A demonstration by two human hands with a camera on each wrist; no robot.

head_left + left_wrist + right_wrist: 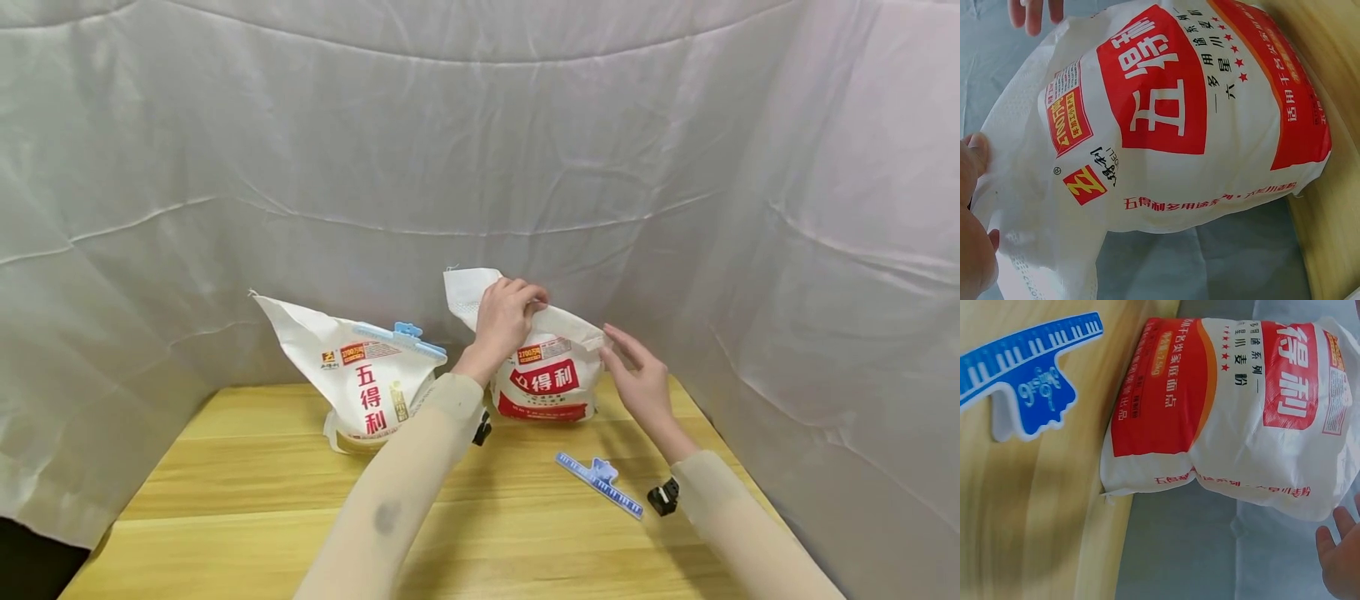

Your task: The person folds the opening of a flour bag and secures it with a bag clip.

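A white flour bag (542, 379) with red panels stands on the table, its top fabric drooping to the right. My left hand (506, 315) grips the bag's upper edge; in the left wrist view, the left hand (974, 212) has its thumb on the white fabric. At the bag's right top corner is my right hand (637, 375), fingers fairly straight and close against the cloth. In the right wrist view, the right hand (1342, 559) shows beside the bag (1235, 406). A blue piano-key-patterned clip (600, 481) lies in front of the bag.
To the left, a second flour bag (367, 383) leans, with a light blue clip (405, 335) across its top. Grey cloth (480, 150) hangs behind and at the sides of the wooden table (225, 517).
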